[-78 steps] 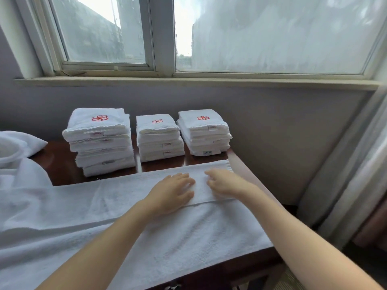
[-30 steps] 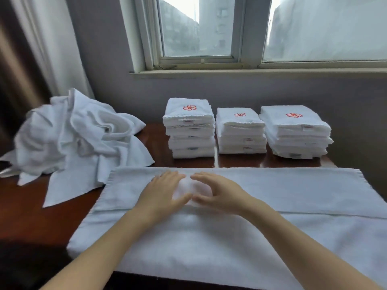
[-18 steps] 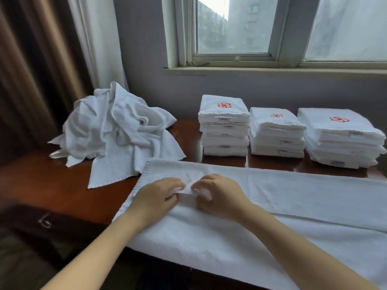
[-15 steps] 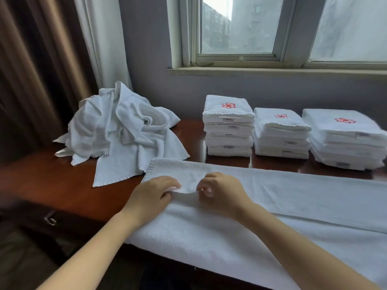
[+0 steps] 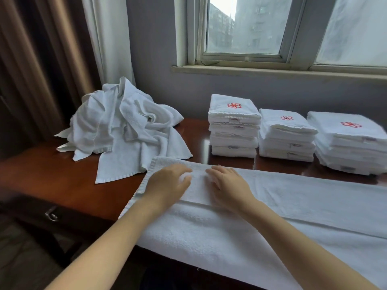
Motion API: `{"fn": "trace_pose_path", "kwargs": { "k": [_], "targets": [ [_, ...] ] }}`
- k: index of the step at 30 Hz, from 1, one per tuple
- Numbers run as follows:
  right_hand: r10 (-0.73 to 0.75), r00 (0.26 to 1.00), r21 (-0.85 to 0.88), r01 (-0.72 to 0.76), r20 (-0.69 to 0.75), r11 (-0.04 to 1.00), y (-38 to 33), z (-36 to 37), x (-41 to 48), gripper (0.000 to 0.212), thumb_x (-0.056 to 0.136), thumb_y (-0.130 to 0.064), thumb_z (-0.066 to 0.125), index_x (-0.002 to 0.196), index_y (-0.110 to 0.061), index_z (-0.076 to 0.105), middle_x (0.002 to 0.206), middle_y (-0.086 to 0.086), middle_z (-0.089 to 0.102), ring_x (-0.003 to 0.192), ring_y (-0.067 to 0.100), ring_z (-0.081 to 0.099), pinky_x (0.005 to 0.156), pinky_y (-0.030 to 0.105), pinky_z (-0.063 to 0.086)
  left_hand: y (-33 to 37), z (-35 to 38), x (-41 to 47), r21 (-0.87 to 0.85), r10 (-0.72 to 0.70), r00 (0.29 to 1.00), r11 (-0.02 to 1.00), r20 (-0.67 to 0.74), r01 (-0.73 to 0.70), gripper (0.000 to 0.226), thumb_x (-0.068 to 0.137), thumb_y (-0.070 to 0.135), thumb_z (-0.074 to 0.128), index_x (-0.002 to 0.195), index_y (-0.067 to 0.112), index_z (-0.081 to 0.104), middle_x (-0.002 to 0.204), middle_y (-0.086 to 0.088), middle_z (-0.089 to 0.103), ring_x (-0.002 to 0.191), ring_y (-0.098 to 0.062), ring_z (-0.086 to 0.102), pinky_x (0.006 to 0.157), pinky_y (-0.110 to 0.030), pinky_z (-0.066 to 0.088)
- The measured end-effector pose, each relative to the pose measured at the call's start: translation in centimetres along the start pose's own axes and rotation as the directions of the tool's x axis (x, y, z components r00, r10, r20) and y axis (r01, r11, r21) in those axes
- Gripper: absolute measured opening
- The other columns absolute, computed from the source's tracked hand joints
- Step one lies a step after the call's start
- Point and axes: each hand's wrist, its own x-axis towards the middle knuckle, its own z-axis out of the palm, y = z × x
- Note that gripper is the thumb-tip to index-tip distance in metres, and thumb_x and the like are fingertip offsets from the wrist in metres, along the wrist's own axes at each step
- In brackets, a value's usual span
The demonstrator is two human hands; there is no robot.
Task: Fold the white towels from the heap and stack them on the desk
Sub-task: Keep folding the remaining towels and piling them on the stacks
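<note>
Both hands have let go of the flap edge they pinched a moment ago and now lie flat: the left hand (image 5: 167, 185) and the right hand (image 5: 228, 187) press the towel (image 5: 293, 197) with fingers spread, holding nothing. It lies lengthwise along the near edge of the counter (image 5: 62, 181), its far long side folded over (a seam runs under the wrists), thick, white and nubbly. Smoothing that fold looks like the step in hand. Next, I judge, the left end needs lifting and carrying across. Behind sit the heap (image 5: 125, 130) and three folded stacks (image 5: 285, 135), red-emblemed.
</note>
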Motion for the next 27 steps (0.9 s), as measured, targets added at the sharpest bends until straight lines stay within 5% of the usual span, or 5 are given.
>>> {"fn": "trace_pose_path", "kwargs": {
  "k": [3,6,20,23,27],
  "targets": [
    [0.088,0.991,-0.031,-0.085,0.099,0.996,0.8,0.8,0.0,0.048,0.101,-0.036,0.033,0.147,-0.024,0.034,0.158,0.0,0.027,0.149,0.02,0.013,0.119,0.048,0.001,1.8,2.4,1.7,0.087,0.042,0.988,0.995,0.148,-0.056,0.047,0.103,0.041,0.038,0.149,0.032,0.038,0.162,0.006,0.024,0.15,-0.011,0.012,0.12,-0.034,0.013],
    [0.133,0.974,-0.049,-0.127,0.184,0.991,1.6,1.4,0.4,0.057,0.1,-0.05,0.024,0.153,-0.031,0.019,0.165,-0.001,0.007,0.152,0.02,-0.002,0.119,0.052,-0.006,1.4,4.0,2.7,0.198,-0.056,0.956,0.98,0.286,-0.001,0.056,0.102,0.054,0.024,0.155,0.04,0.015,0.166,0.007,0.0,0.151,-0.013,-0.007,0.12,-0.052,-0.007],
    [0.15,0.973,-0.071,-0.14,0.174,0.988,1.9,2.4,2.9,0.064,0.095,-0.061,0.022,0.154,-0.038,0.014,0.165,-0.004,0.004,0.152,0.023,-0.006,0.118,0.057,-0.01,-4.5,3.5,4.7,0.314,-0.164,0.941,0.947,0.295,0.066,0.079,0.083,0.084,0.01,0.153,0.049,-0.001,0.164,0.009,-0.013,0.15,-0.022,-0.019,0.116,-0.06,-0.013],
    [0.144,0.982,-0.044,-0.139,0.122,0.989,1.7,2.1,2.3,0.058,0.096,-0.057,0.029,0.151,-0.036,0.028,0.163,-0.003,0.016,0.151,0.024,0.004,0.119,0.055,-0.003,-5.2,3.0,3.7,0.35,-0.254,0.934,0.923,0.249,0.158,0.076,0.088,0.079,0.011,0.154,0.045,-0.001,0.164,0.005,-0.013,0.15,-0.028,-0.015,0.117,-0.055,-0.008],
    [-0.021,0.994,0.074,0.029,-0.107,0.997,0.9,1.1,0.9,0.033,0.095,-0.033,0.051,0.122,-0.019,0.064,0.131,-0.003,0.059,0.127,0.022,0.05,0.104,0.034,0.035,-5.5,1.4,1.5,0.299,-0.227,0.943,0.943,0.245,0.149,0.063,0.1,0.06,0.017,0.157,0.035,0.007,0.166,-0.001,-0.004,0.152,-0.024,-0.008,0.122,-0.045,-0.001]
  ]
}}
